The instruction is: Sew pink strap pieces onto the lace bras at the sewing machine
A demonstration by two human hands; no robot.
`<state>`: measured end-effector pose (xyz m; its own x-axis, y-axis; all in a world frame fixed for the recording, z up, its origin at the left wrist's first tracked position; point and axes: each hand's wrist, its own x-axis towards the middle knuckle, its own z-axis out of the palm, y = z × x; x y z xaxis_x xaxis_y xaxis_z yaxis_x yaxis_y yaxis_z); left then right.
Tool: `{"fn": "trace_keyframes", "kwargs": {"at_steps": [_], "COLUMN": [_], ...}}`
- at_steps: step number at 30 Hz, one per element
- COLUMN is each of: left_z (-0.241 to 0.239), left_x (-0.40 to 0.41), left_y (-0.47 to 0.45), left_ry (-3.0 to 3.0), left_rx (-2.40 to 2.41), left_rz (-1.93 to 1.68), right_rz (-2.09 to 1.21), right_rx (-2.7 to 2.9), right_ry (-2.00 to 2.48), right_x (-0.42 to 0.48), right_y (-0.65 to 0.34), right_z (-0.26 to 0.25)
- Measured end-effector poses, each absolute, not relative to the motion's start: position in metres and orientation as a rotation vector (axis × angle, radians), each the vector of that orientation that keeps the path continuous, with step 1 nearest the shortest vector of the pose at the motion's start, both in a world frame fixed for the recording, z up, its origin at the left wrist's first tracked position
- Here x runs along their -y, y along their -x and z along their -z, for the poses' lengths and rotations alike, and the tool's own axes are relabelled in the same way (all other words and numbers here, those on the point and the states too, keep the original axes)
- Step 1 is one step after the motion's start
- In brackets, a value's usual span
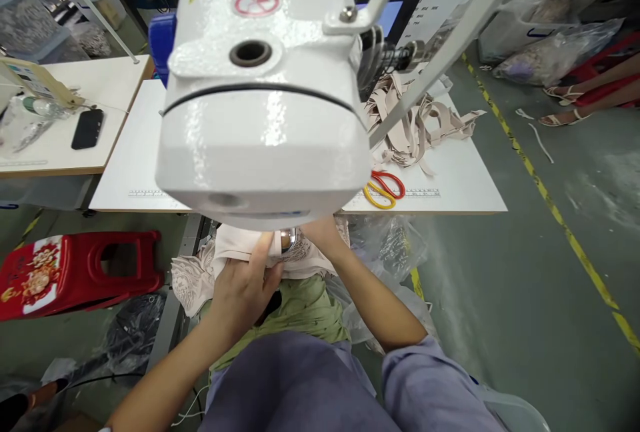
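Note:
A large white sewing machine head [265,92] fills the middle of the view and hides the needle area. Just below its front edge, my left hand [247,282] lies on a pale beige lace fabric piece [225,255], thumb and fingers pressed onto the cloth beside a shiny metal part [289,240]. My right hand [325,232] reaches under the machine head; only the wrist and the back of the hand show, the fingers are hidden. Green cloth [300,309] lies on my lap beneath the fabric.
The white work table [460,185] carries a heap of beige straps [415,129] and red and yellow scissors [385,189]. A black phone [87,129] lies on a table at left. A red stool [75,272] stands on the floor at left. Another person's sandalled feet [563,105] are at right.

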<state>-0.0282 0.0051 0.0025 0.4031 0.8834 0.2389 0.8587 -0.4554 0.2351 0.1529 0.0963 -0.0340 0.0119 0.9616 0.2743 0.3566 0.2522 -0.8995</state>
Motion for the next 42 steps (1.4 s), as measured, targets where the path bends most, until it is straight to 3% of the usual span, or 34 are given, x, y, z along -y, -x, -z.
{"fn": "trace_keyframes", "kwargs": {"at_steps": [5,12,17,21,23,25,27,29,31,38,42], "left_z": [0.007,0.020,-0.001,-0.028,-0.028,-0.017,0.002,0.021,0.035,0.041,0.025], "left_x": [-0.003,0.055,0.080,0.059,0.045,0.031,0.020,0.013,0.011,0.026,0.030], "left_y": [0.028,0.003,0.021,0.034,0.036,0.038,0.042,0.049,0.054,0.055,0.053], "left_ry": [-2.591,-2.686,-2.288,-2.393,-2.477,-2.262,-1.772,-1.335,-1.113,-0.895,-1.074], "left_rx": [-1.597,-1.447,-1.097,-1.014,-1.002,-1.144,-1.252,-1.178,-1.054,-0.979,-1.078], "left_rz": [-0.689,-0.530,-0.454,-0.671,-0.533,-0.358,-0.265,-0.240,-0.267,-0.528,-0.590], "right_rz": [-1.015,-1.305,-1.363,-1.716,-1.788,-1.534,-1.012,-0.535,-0.334,-0.485,-0.541], "right_rx": [1.082,1.148,0.872,1.144,1.483,1.873,2.189,2.322,2.336,1.863,1.855], "right_ry": [1.236,1.201,1.290,1.070,0.945,1.026,1.229,1.315,1.267,1.276,1.320], "right_x": [-0.064,0.019,0.047,0.047,0.044,0.041,0.039,0.036,0.034,0.044,0.048], "right_y": [-0.153,-0.153,-0.161,-0.167,-0.164,-0.158,-0.150,-0.144,-0.141,-0.145,-0.140], "right_z": [0.039,0.039,0.033,0.028,0.025,0.027,0.034,0.046,0.057,0.059,0.054]}}
